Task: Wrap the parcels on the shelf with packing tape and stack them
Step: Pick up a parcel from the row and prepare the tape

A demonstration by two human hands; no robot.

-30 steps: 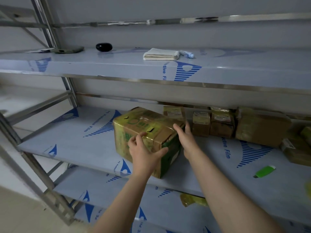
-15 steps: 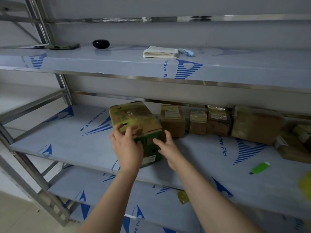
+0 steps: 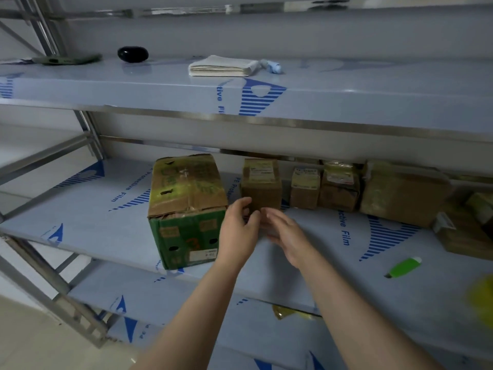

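Reaching in at the centre of the frame with both hands: left hand (image 3: 237, 232) loosely cupped, thumb and fingers bent toward a small brown cardboard parcel with a pale label on top (image 3: 261, 192); right hand (image 3: 289, 236) flat, fingers spread, motion-blurred, just beside the left. Nothing pinched or gripped in either, as far as visible; cannot tell about actual contact between the left fingertips and the parcel's lower front

Immediately left of the hands, on the film-covered metal middle shelf (image 3: 80, 209): a large cardboard box with a yellow-taped top and green printed front (image 3: 186, 209), judged wrapped already, standing near the shelf's front lip. Right of the small parcel, along the back: a second small labelled brown parcel (image 3: 305, 189), a glossier taped brown parcel (image 3: 338, 189), then a wide brown carton (image 3: 400, 193). Further out, lower right: a bright green plastic cutter (image 3: 404, 267); at the right edge, a yellow blur (image 3: 482, 297), too smeared to name

Probably about to lift the small parcel for taping or stacking. Hazards from here: knocking the large box over the front lip with the left forearm, given so little room between them; losing the parcel from a one-sided, half-closed grasp; sliding it on the slick film into its neighbour; stacking it on the big box's creased, uneven top and having it tip; groping rightward for tape without looking and meeting the cutter's tip instead
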